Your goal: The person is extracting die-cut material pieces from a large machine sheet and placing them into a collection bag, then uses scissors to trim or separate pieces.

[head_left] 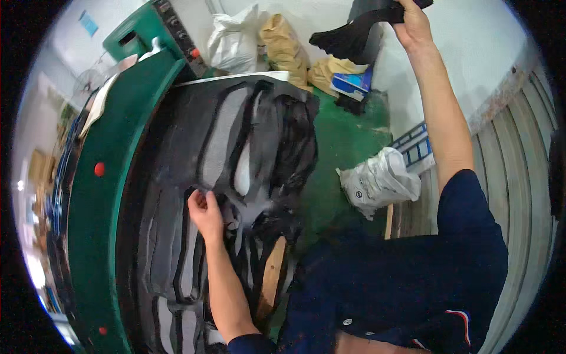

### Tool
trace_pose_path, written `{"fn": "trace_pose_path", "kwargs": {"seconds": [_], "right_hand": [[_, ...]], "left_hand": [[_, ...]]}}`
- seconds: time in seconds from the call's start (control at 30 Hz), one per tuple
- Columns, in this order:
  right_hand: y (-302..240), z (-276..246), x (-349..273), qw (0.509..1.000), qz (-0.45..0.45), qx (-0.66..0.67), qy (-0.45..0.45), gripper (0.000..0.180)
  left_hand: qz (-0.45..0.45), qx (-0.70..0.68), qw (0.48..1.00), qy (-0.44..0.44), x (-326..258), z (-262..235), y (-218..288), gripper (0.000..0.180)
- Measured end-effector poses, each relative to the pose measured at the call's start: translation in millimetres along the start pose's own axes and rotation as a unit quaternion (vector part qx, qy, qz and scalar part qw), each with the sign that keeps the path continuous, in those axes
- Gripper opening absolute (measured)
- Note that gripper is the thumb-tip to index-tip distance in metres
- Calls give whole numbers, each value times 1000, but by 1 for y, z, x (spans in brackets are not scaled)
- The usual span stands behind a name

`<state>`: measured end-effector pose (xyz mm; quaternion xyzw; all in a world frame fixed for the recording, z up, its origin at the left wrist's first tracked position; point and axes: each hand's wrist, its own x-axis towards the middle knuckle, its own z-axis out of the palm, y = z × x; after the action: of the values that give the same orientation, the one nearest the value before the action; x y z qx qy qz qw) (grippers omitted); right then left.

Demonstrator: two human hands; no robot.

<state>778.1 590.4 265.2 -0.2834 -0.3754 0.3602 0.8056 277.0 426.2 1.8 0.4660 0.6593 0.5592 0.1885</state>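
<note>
My right hand (411,26) is raised at the top right, closed on a limp black fabric-like piece (348,41) that hangs off to its left. My left hand (206,213) is over the work table, its fingers curled and pinched at a black cut sheet (171,221); what lies between the fingertips is too small to make out. Long oval cut-outs show in the dark sheets, and a pale grey surface (224,138) is visible through them. Crumpled black scraps (295,138) lie along the table's right side.
A green machine (94,218) with red buttons runs along the left. White (233,41) and tan sacks (283,47) stand at the back, near a blue box (352,82). A white sack (380,180) sits on the right. A wooden board (271,277) lies by the table's near right edge.
</note>
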Motion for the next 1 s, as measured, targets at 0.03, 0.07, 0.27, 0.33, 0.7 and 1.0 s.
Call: {"fn": "trace_pose_path", "kwargs": {"seconds": [0.03,0.07,0.27,0.33,0.7,1.0], "right_hand": [[-3,-40,6,999,-48,-5,-25,11],[-4,-72,0,995,-63,-68,24,11],[21,-276,-72,959,87,-177,202,25],[36,-344,-107,930,135,-230,254,26],[162,-577,-227,767,235,-463,377,37],[242,-575,-223,786,440,-412,136,43]], "left_hand": [[7,30,1000,-5,3,2,-2,41],[16,12,1000,-9,7,1,-13,41],[-58,19,996,-61,13,-16,-7,40],[-63,59,995,-46,4,-5,15,37],[72,409,908,60,21,7,-10,35],[-64,390,918,-12,0,53,55,45]]}}
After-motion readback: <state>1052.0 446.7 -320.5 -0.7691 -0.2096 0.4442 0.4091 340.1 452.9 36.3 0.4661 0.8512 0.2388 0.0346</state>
